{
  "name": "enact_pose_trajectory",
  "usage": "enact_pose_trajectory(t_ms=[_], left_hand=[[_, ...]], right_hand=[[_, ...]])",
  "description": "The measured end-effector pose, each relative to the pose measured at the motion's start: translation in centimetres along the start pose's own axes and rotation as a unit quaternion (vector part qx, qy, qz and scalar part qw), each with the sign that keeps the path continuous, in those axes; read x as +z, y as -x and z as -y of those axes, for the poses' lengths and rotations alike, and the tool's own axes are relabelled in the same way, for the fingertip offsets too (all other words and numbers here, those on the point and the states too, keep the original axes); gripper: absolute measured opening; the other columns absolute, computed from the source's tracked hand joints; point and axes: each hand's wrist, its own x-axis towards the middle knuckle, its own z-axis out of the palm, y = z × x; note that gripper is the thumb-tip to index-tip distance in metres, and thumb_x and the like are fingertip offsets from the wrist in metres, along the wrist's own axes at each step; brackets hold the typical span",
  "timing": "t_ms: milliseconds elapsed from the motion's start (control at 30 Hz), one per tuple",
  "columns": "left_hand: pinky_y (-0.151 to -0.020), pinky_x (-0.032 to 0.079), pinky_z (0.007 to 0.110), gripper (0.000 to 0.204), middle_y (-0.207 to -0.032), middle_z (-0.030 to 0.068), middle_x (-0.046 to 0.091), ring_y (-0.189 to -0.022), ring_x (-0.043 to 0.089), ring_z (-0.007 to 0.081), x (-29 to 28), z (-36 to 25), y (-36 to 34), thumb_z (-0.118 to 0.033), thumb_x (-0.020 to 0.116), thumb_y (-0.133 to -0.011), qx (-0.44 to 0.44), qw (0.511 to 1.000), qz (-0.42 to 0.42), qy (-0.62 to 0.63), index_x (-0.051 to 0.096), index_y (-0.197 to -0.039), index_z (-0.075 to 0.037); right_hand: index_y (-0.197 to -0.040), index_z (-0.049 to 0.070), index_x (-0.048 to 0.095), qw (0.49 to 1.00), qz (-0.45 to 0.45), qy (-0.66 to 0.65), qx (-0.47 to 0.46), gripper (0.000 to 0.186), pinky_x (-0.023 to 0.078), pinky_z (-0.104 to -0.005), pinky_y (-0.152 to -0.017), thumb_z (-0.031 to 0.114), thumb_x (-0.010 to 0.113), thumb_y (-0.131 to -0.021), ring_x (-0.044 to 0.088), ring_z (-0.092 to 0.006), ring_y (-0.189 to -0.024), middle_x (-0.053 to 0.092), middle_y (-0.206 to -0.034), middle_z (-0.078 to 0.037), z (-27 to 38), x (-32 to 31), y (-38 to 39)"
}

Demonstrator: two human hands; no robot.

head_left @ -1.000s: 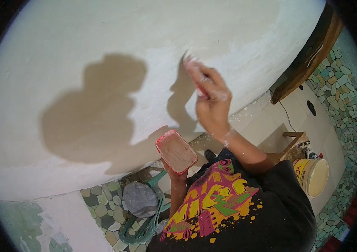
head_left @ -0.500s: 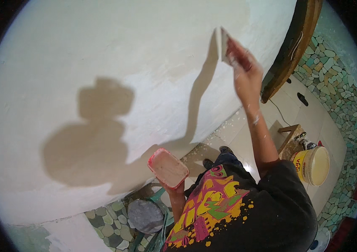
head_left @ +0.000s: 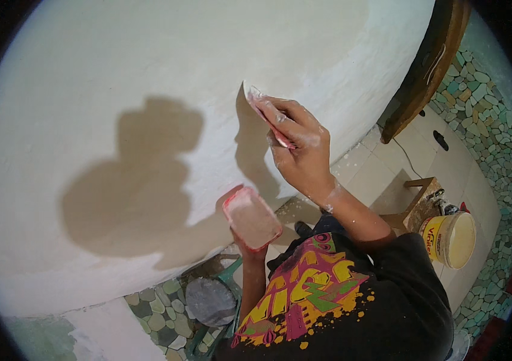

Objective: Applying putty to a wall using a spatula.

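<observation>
Nearest: black shirt (head_left: 322,301) with a bright print, at the bottom of the view. Left hand (head_left: 251,248) supports and grips the tray (head_left: 238,224) at its lower end; most of its fingers are hidden, so can't tell exactly how they wrap. Tray is red-rimmed with pale paste inside, in front of the shirt, near the wall. Right hand (head_left: 301,135) is closed on the scraper (head_left: 256,99), smears on the knuckles. Scraper's upper end looks to touch the wall (head_left: 207,54); can't tell for the rest of the edge. Grey round thing (head_left: 211,301) sits low left. Farther right: wooden stool (head_left: 419,206), bucket (head_left: 460,240), dark wood trim (head_left: 427,84).

Risks, my read: scraper corner could score the wall if the wrist rolls and load goes onto one end. Tray could tip or drop, since one hand carries it and it already leans. Paste could fall off scraper or tray onto the tile (head_left: 352,174), which already has white specks; footing might get slick.

Vs half a second ago: right hand has come down and left from high near the trim, elbow more bent. Scraper showed its flat face then; now more edge-on. Tray sits slightly higher and further right in view, though some of that may be head motion. Both grips unchanged.
</observation>
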Motion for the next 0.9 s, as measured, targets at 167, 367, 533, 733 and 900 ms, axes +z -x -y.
enact_pose_trajectory(t_ms=[167, 367, 533, 733, 900], left_hand=[[-0.109, 0.05, 0.058, 0.064, -0.141, 0.004, 0.061, -0.127, 0.061, 0.0307, 1.7, 1.3, -1.0, -0.063, 0.047, -0.104, -0.076, 0.997, -0.019, 0.0, 0.049, -0.152, -0.021], [-0.11, 0.049, 0.057, 0.064, -0.149, 0.0065, 0.057, -0.134, 0.057, 0.0309, 1.0, 1.8, 0.1, -0.06, 0.049, -0.105, -0.036, 0.998, 0.041, 0.031, 0.046, -0.155, -0.02], [-0.111, 0.049, 0.057, 0.066, -0.152, 0.007, 0.055, -0.137, 0.056, 0.0316, -0.4, 1.4, 0.8, -0.059, 0.049, -0.105, -0.021, 0.999, 0.012, 0.047, 0.044, -0.157, -0.02], [-0.112, 0.048, 0.058, 0.066, -0.154, 0.0078, 0.053, -0.137, 0.055, 0.0318, -0.7, 1.0, 1.1, -0.059, 0.049, -0.105, -0.002, 0.999, 0.002, 0.039, 0.044, -0.157, -0.019], [-0.112, 0.048, 0.058, 0.065, -0.154, 0.0083, 0.052, -0.138, 0.054, 0.0321, -1.2, 1.3, 1.3, -0.058, 0.047, -0.106, -0.007, 1.0, 0.01, 0.027, 0.042, -0.158, -0.019]], right_hand=[[-0.131, 0.004, 0.072, 0.998, 0.045, -0.038, 0.004, 0.052, 0.055, -0.0347, -0.097, -0.018, 0.057, -0.086, 0.07, -0.0256, -0.115, 0.072, -0.126, -0.017, -1.3, -2.5, -0.1], [-0.132, 0.007, 0.072, 0.998, -0.034, 0.053, 0.003, 0.057, 0.056, -0.0368, -0.095, -0.013, 0.06, -0.08, 0.069, -0.0304, -0.114, 0.07, -0.127, -0.016, -2.5, -1.2, 0.1], [-0.132, 0.009, 0.073, 0.979, 0.001, 0.167, -0.115, 0.059, 0.055, -0.0442, -0.095, -0.01, 0.067, -0.077, 0.067, -0.0357, -0.114, 0.068, -0.128, -0.015, -3.7, -0.2, 1.6], [-0.132, 0.017, 0.073, 0.965, 0.023, 0.219, -0.142, 0.054, 0.048, -0.0482, -0.103, 0.014, 0.076, -0.078, 0.062, -0.0323, -0.125, 0.066, -0.137, -0.01, -3.9, -1.9, 0.9], [-0.136, 0.019, 0.072, 0.932, 0.01, 0.276, -0.234, 0.056, 0.043, -0.046, -0.109, 0.013, 0.077, -0.08, 0.061, -0.0294, -0.128, 0.066, -0.141, -0.007, -7.0, 0.2, 0.5]])
